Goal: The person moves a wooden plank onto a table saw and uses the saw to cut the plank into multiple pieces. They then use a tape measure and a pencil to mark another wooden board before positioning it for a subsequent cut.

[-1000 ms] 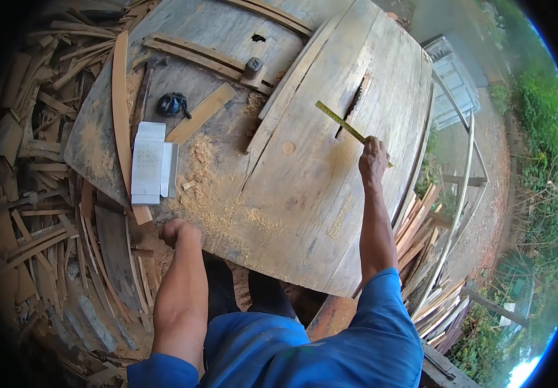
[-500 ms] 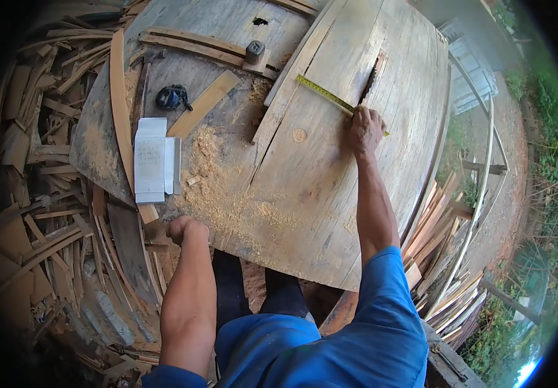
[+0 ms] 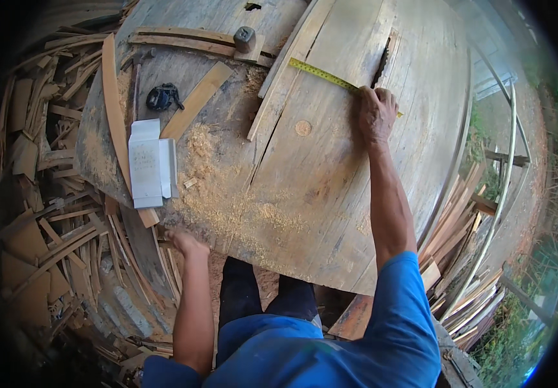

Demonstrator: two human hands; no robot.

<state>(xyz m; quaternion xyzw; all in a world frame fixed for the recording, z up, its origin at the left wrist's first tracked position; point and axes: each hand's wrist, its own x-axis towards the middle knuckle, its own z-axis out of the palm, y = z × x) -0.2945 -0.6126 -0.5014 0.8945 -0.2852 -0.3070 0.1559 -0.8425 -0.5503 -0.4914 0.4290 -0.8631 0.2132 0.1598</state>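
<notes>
My right hand [image 3: 378,115] is closed on a yellow measuring tape strip [image 3: 323,74], pressing it to the wooden saw table [image 3: 330,213]. The strip runs left from my fingers to a long wooden guide strip [image 3: 290,76], and a short end shows past my hand on the right. Just beyond my fingers, a toothed saw blade [image 3: 382,64] stands up through a slot in the tabletop. My left hand [image 3: 188,243] hangs at the table's near left edge, its fingers blurred, close to the end of a long thin board [image 3: 115,110].
On the table's left lie an unfolded white carton [image 3: 150,161], a dark blue object with a strap [image 3: 162,97], a short plank [image 3: 198,100] and sawdust [image 3: 227,204]. A dark metal weight [image 3: 244,40] sits farther back. Scrap wood [image 3: 59,226] crowds the left; more strips [image 3: 450,233] lean at right.
The whole view has shifted slightly. My left hand has moved a little at the table edge, its fingers now smeared. My right hand keeps its hold on the tape strip beside the blade.
</notes>
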